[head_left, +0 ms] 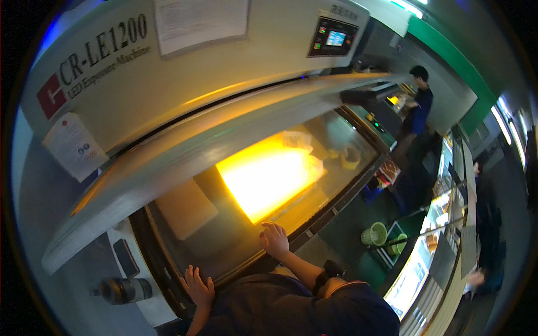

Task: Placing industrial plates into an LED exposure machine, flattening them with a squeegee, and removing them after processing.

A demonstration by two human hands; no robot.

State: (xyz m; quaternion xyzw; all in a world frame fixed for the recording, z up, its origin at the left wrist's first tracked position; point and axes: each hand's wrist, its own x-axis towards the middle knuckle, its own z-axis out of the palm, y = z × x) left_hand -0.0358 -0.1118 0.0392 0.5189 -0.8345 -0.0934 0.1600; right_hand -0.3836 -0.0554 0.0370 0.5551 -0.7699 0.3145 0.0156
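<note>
My left hand [197,285] rests with spread fingers at the near left corner of the exposure machine's dark frame [241,270], holding nothing. Farther right, my right hand [274,241] lies over the near edge of the glass bed [218,246]. Its fingers are loosely bent and apart, and I see nothing in them. Just beyond these fingertips glows a bright yellow-white lit panel [269,185], too bright to show detail. A flat brownish sheet or board [186,210] lies on the bed left of the glow. The raised lid [185,148] slants above the bed.
A phone [126,258] and a dark bottle [128,290] stand on the left ledge. A tape roll [351,158] sits at the bed's far right. Green baskets [374,234] and a lit table [412,283] are to the right. Another person [419,106] works beyond the machine.
</note>
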